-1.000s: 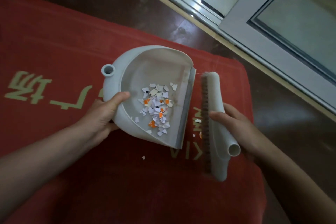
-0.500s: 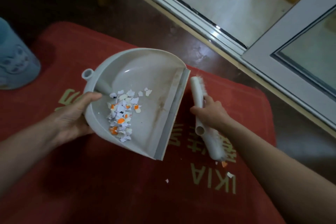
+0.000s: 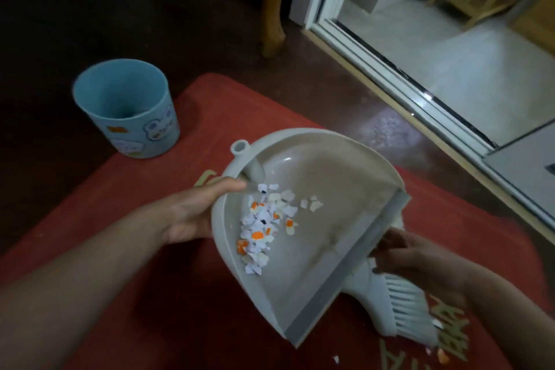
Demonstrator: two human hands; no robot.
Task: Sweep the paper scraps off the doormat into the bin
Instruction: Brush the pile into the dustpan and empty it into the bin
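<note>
My left hand (image 3: 192, 213) grips the back rim of a grey dustpan (image 3: 339, 204), held tilted above the red doormat (image 3: 186, 309). Several white and orange paper scraps (image 3: 264, 231) lie heaped inside the pan near its back wall. My right hand (image 3: 417, 258) holds the grey hand brush (image 3: 399, 306) low over the mat, partly hidden under the pan's lip. A few loose scraps (image 3: 441, 356) lie on the mat beside the bristles. The light blue bin (image 3: 126, 108) stands upright at the mat's far left corner.
A wooden furniture leg (image 3: 271, 9) stands on the dark floor behind the mat. A sliding door track (image 3: 399, 69) and white frame run diagonally along the right.
The view has tilted up, bringing the blue bin fully into sight. The dustpan has been lifted and swung left toward the bin, and the scraps slid toward its back. The brush dropped beneath the pan's lip.
</note>
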